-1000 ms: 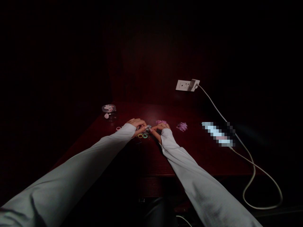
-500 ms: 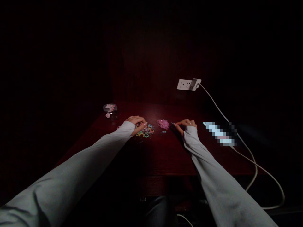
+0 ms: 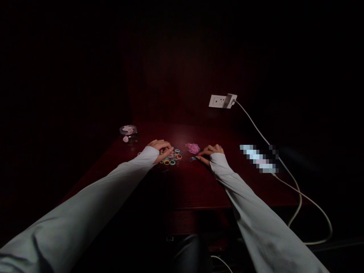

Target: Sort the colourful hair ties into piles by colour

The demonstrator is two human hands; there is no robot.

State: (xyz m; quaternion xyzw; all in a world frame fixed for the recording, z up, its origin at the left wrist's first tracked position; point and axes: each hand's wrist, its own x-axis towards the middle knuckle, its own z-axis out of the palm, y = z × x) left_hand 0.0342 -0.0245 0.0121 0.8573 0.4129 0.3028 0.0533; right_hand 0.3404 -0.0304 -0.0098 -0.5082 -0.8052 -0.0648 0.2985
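Observation:
My left hand [image 3: 161, 148] rests over the left part of a pile of small coloured elastic hair ties [image 3: 172, 162]. Its thumb and fingers come together at the pile; what they hold, if anything, is hidden. Across from it, my right hand [image 3: 209, 151] is closed in a pinch low over the table. Its fingertips are beside small blue clip-like pieces [image 3: 193, 158], and whatever sits between them is too small to name. Just behind those pieces lies a heap of thin pink pieces [image 3: 192, 148].
A clear jar [image 3: 132, 140] with pink-and-white contents at its top stands on the left of the dark red table [image 3: 187, 189]. A blurred-out phone [image 3: 257, 158] lies at right on a white cable [image 3: 298, 190], which loops from a charger in the wall socket [image 3: 217, 101].
My right hand has moved left and slightly nearer, from beside the pink heap to the blue pieces. My left hand stays at the hair ties. The whole view has shifted slightly.

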